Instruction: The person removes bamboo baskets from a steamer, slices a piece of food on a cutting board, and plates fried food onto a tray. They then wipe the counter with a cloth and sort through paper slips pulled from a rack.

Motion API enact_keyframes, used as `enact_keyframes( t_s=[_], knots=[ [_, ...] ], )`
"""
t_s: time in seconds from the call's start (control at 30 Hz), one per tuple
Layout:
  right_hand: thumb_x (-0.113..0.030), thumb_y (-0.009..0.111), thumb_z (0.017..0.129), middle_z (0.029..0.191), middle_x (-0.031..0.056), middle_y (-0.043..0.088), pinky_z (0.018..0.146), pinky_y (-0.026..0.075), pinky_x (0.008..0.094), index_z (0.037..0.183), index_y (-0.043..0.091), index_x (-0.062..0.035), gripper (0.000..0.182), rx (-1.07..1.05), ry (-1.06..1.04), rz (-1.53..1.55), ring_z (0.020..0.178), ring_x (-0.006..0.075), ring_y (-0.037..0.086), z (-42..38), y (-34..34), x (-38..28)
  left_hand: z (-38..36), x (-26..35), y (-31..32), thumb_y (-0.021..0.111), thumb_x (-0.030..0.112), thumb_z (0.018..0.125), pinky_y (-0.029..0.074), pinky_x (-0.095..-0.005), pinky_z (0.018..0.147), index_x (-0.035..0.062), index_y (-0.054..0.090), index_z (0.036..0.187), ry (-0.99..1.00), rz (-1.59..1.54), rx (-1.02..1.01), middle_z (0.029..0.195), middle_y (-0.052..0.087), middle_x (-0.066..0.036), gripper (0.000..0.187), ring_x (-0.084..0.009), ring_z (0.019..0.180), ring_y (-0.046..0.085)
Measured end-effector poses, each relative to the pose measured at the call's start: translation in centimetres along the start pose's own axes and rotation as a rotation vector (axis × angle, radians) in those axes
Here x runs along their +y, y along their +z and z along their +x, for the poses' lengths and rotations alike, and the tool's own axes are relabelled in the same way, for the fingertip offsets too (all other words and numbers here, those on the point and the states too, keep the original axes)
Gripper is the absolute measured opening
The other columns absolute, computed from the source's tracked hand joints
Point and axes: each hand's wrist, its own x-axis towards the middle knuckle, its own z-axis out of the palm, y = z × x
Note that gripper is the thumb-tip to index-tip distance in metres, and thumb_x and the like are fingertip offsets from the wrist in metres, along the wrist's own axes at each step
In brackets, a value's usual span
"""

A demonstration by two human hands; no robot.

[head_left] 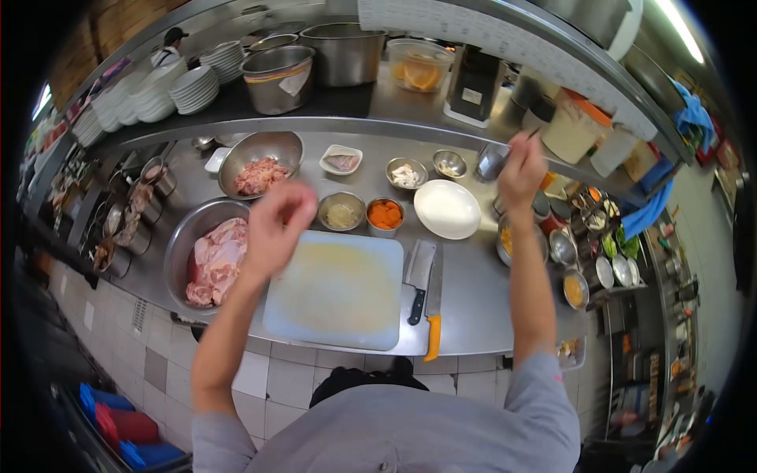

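My left hand (pixel 277 225) hovers by the top left corner of a white cutting board (pixel 335 303), its fingers curled in loosely and somewhat blurred. I see nothing held in it. Beside it are a large metal bowl of raw chicken (pixel 217 264) and a colander with chopped raw meat (pixel 260 175). My right hand (pixel 522 169) is raised at the shelf edge, fingers pinched together. A small dark tip shows above them, too small to name. A cleaver (pixel 419 272) and a yellow-handled knife (pixel 434 303) lie right of the board.
Behind the board stand a bowl of pale paste (pixel 341 213), a cup of orange food (pixel 385 214) and a white oval plate (pixel 447 209). The overhead shelf (pixel 355 124) carries stacked plates (pixel 193 91) and metal pots (pixel 277 79). Several small bowls crowd the right side.
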Motion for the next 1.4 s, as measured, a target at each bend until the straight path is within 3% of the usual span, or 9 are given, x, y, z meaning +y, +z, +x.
enact_keyframes(
  t_s=[0.07, 0.2, 0.33, 0.6, 0.73, 0.9, 1.1, 1.33, 1.4],
  knots=[
    [-0.001, 0.056, 0.086, 0.085, 0.016, 0.062, 0.062, 0.051, 0.0412, 0.094, 0.063, -0.0035, 0.011, -0.174, -0.256, 0.04, 0.072, 0.0336, 0.064, -6.7, 1.2, -3.4, 6.1, 1.6, 0.3, 0.067, 0.014, 0.093, 0.047, -0.0247, 0.081, 0.0025, 0.067, 0.112, -0.17, -0.003, 0.029, 0.109, 0.065, -0.005, 0.022, -0.0106, 0.097, 0.059],
    [-0.007, 0.058, 0.09, 0.093, 0.0147, 0.066, 0.073, 0.054, 0.0439, 0.094, 0.065, -0.0052, 0.008, -0.789, 0.073, 0.47, 0.081, 0.0353, 0.066, -23.1, 6.4, -7.9, 16.7, 2.6, 3.0, 0.067, 0.022, 0.094, 0.045, -0.0347, 0.095, 0.0015, 0.052, 0.133, -0.208, -0.435, 0.192, 0.129, 0.062, -0.01, 0.047, -0.0199, 0.119, 0.056],
    [-0.017, 0.055, 0.097, 0.095, 0.0141, 0.067, 0.074, 0.054, 0.0432, 0.096, 0.066, -0.0042, 0.016, -1.012, 0.106, 0.543, 0.082, 0.0355, 0.066, -33.9, 9.2, -8.6, 22.1, 3.4, 4.9, 0.07, 0.023, 0.093, 0.044, -0.034, 0.094, 0.0053, 0.054, 0.128, -0.208, -0.644, 0.247, 0.124, 0.062, -0.008, 0.043, -0.0203, 0.116, 0.057],
    [-0.021, 0.066, 0.092, 0.092, 0.0154, 0.07, 0.073, 0.053, 0.0422, 0.1, 0.067, -0.0048, 0.019, -1.322, 0.146, 0.468, 0.083, 0.0347, 0.067, -29.5, 7.1, -5.9, 23.0, 3.7, 8.3, 0.072, 0.015, 0.09, 0.044, -0.0296, 0.081, 0.0073, 0.059, 0.113, -0.173, -0.67, 0.137, 0.096, 0.063, 0.002, 0.028, -0.009, 0.086, 0.055],
    [-0.016, 0.066, 0.092, 0.085, 0.0125, 0.069, 0.069, 0.052, 0.0355, 0.102, 0.067, -0.0033, 0.016, -1.181, 0.33, 0.58, 0.076, 0.0237, 0.067, -24.4, 6.5, -4.3, 22.1, 4.7, 10.6, 0.065, 0.004, 0.085, 0.042, -0.0282, 0.08, 0.0091, 0.06, 0.108, -0.206, -0.59, -0.028, 0.097, 0.064, 0.002, 0.024, -0.0093, 0.087, 0.056],
    [-0.013, 0.066, 0.094, 0.083, 0.0038, 0.068, 0.067, 0.049, 0.0259, 0.1, 0.066, 0.0001, 0.014, -0.985, 0.664, 0.686, 0.073, 0.0086, 0.059, -15.7, 4.0, -4.7, 23.0, 7.8, 13.0, 0.067, 0.01, 0.089, 0.042, -0.0316, 0.082, 0.0095, 0.062, 0.113, -0.26, -0.658, 0.038, 0.103, 0.066, -0.001, 0.024, -0.0122, 0.094, 0.058],
    [-0.016, 0.062, 0.099, 0.093, 0.0001, 0.068, 0.069, 0.05, 0.0251, 0.111, 0.065, -0.0018, 0.019, -0.71, 0.722, 0.88, 0.08, 0.0091, 0.062, -10.7, 2.2, -3.9, 20.6, 6.6, 12.8, 0.071, 0.016, 0.091, 0.046, -0.031, 0.08, 0.007, 0.064, 0.115, -0.192, -0.571, 0.189, 0.109, 0.069, -0.003, 0.027, -0.0127, 0.095, 0.062],
    [-0.03, 0.049, 0.106, 0.119, 0.0093, 0.064, 0.094, 0.047, 0.0345, 0.131, 0.052, -0.0009, 0.038, -0.423, 0.913, 1.265, 0.104, 0.0149, 0.06, -9.4, 5.1, -8.7, 5.7, -1.2, 12.1, 0.072, 0.014, 0.091, 0.053, -0.0294, 0.077, 0.0033, 0.067, 0.114, -0.394, -0.604, 0.101, 0.108, 0.072, -0.005, 0.026, -0.0136, 0.092, 0.068],
    [-0.029, 0.051, 0.105, 0.115, 0.0085, 0.065, 0.086, 0.049, 0.0301, 0.128, 0.053, 0.0, 0.037, -0.362, 0.901, 1.197, 0.099, 0.0135, 0.062, -11.3, 7.0, -9.6, 1.3, -3.0, 12.3, 0.073, 0.013, 0.09, 0.052, -0.0286, 0.076, 0.0043, 0.067, 0.114, -0.459, -0.55, 0.102, 0.107, 0.072, -0.004, 0.026, -0.0124, 0.092, 0.067]
  ],
)
